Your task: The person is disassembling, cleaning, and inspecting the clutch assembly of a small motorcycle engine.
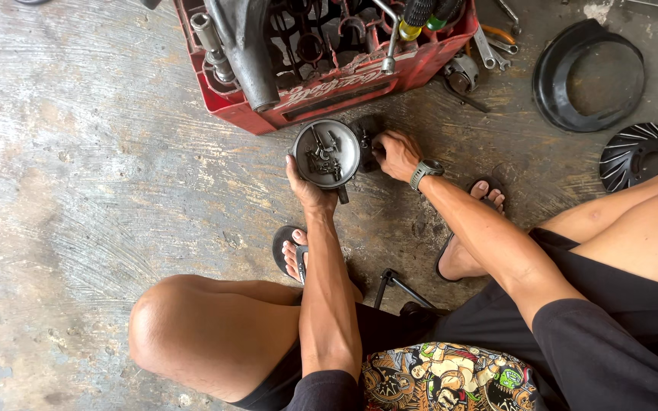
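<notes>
While squatting on a scuffed concrete floor (100, 152), a person works on a round metal pan (327, 153) just in front of a red plastic crate (359, 84) packed with tools and engine parts. The left hand (306, 186) grips the pan's near rim from below, holding it roughly level, with small bolts and metal bits (321, 156) lying loose inside. The right hand (396, 152) is closed around a dark part (365, 137) at the pan's right edge, beside the crate's front wall; what exactly the fingers pinch cannot be made out. Wrenches (490, 49) lie just right of the crate, and farther right sit a black round cover (588, 76) and a finned fan wheel (637, 156). To do this well, it seems wise to keep the pan flat so the loose bits stay put, and to steady the dark part firmly against the rim rather than let it twist.
</notes>
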